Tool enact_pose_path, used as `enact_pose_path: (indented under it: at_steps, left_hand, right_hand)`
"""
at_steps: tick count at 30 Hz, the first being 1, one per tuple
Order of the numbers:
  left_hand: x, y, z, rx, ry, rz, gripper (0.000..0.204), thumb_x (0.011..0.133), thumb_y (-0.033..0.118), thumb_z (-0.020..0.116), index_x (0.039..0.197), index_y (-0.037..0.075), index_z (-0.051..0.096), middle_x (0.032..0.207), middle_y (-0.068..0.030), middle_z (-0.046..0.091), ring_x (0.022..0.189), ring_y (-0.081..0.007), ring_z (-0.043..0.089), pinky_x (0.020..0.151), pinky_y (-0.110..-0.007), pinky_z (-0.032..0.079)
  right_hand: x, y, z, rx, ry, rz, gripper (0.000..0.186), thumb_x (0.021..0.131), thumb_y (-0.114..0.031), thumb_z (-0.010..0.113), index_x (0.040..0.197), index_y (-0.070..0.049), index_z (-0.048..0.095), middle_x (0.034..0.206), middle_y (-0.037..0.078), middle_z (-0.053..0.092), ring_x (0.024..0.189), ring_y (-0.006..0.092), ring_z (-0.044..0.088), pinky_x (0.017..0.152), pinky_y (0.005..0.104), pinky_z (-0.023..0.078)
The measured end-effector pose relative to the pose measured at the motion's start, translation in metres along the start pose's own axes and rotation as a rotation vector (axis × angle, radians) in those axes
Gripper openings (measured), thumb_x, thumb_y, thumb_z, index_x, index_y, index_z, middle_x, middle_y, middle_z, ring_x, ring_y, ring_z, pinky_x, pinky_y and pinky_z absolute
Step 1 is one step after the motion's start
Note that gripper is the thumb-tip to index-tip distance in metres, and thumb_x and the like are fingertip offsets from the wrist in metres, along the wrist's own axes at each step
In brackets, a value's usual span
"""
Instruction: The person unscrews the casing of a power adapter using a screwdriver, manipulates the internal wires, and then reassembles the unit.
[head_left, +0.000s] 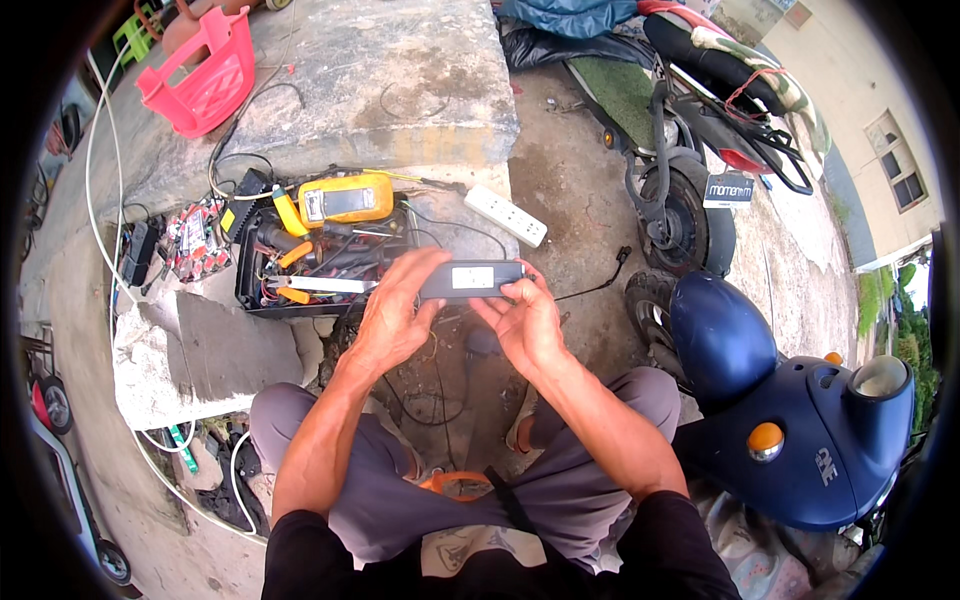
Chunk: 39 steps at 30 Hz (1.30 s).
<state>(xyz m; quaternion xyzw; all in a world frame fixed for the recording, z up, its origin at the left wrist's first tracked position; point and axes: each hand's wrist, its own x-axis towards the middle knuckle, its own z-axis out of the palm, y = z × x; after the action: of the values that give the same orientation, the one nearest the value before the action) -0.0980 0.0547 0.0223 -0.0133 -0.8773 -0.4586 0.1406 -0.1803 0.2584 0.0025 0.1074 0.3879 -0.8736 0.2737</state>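
Note:
A dark grey rectangular power adapter (472, 279) with a white label on its face is held level between both hands, above the ground in front of my knees. My left hand (395, 310) grips its left end, fingers over the top edge and thumb below. Around the right end, my right hand (530, 322) is closed with the thumb on the front and fingers beneath. Just left of my left hand is a black tool tray (243, 272) full of tools, including orange-handled ones. A yellow multimeter (345, 200) rests at its back edge.
A white power strip (506, 216) lies on the concrete ledge beyond the adapter. A pink basket (205, 75) stands at the back left. On the right are a blue scooter (800, 440) and another two-wheeler's wheel (680, 220). Loose cables (430, 415) trail between my feet.

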Motion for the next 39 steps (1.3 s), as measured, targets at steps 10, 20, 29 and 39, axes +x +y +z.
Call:
enact_pose_path:
  at_steps: [10,20,29,39]
  left_hand:
    - [0.000,0.000,0.000,0.008,0.006,0.022,0.065,0.086,-0.011,0.074,0.147,0.004,0.061,0.150,-0.0208,0.060,0.141,-0.0419,0.057,0.120,-0.047,0.047]
    - [0.000,0.000,0.000,0.030,-0.013,0.006,0.068,0.086,-0.012,0.073,0.150,0.008,0.061,0.154,-0.0179,0.058,0.144,-0.0388,0.058,0.121,-0.044,0.047]
    - [0.000,-0.001,0.001,0.029,-0.004,0.015,0.068,0.085,-0.010,0.077,0.149,0.007,0.061,0.151,-0.0183,0.061,0.141,-0.0395,0.059,0.119,-0.045,0.048]
    - [-0.008,0.018,-0.009,-0.048,-0.015,0.087,0.058,0.095,0.018,0.081,0.149,0.006,0.063,0.147,-0.0215,0.064,0.137,-0.0404,0.062,0.118,-0.046,0.047]
  right_hand:
    - [0.000,0.000,-0.001,-0.002,-0.003,0.001,0.069,0.092,0.000,0.060,0.155,-0.009,0.033,0.137,0.017,0.054,0.125,0.0361,0.063,0.110,0.0553,0.056]
    - [0.000,0.001,-0.001,-0.007,0.008,-0.001,0.072,0.091,0.001,0.060,0.157,-0.009,0.032,0.138,0.017,0.054,0.126,0.0348,0.063,0.111,0.0556,0.056]
    - [-0.002,-0.001,0.002,-0.048,0.022,-0.004,0.069,0.093,-0.002,0.062,0.156,-0.012,0.034,0.134,0.013,0.057,0.121,0.0308,0.064,0.107,0.0540,0.057]
    - [-0.014,-0.004,0.016,-0.273,0.016,-0.074,0.069,0.094,-0.012,0.073,0.155,-0.015,0.040,0.131,0.008,0.059,0.120,0.0229,0.064,0.097,0.0469,0.058]
